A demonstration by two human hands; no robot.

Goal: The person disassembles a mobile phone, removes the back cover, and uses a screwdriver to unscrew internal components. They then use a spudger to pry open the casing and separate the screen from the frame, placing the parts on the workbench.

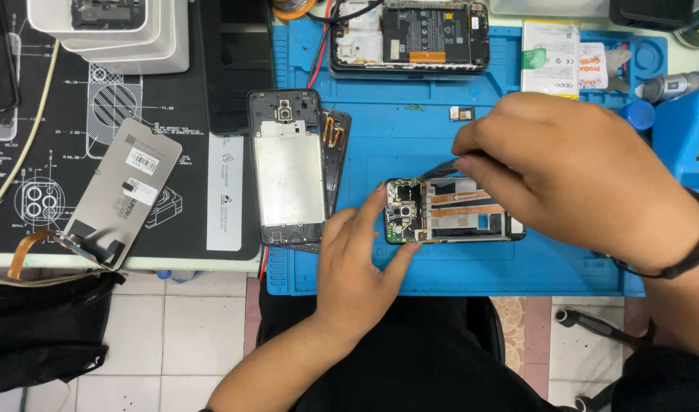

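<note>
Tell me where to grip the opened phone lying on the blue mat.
Grip the opened phone by its long thin edges, near the camera end, coming from the left as the left hand does. It lies flat with bare circuitry facing up, and the right hand works over the other end.

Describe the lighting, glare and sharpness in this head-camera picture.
Head view: even, bright overhead light; soft shadow under the right hand on the blue mat; mild glare on the metal phone frame; the open phone and left hand are sharp; straight edges bow slightly near the borders.
</note>
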